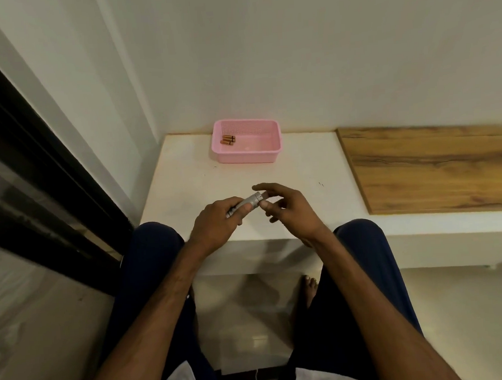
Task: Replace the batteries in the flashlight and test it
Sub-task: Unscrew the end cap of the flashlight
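A small silver flashlight is held above the near part of the white table. My left hand is wrapped around its body. My right hand is at the wider head end, with fingers spread and fingertips touching or just beside it. A pink plastic basket stands at the far side of the table against the wall. Three copper-coloured batteries lie in its left corner.
A wooden-topped surface adjoins the table on the right. A white wall rises behind it. A dark-framed glass door runs along the left. My knees in dark trousers sit just under the table's front edge, with tiled floor below.
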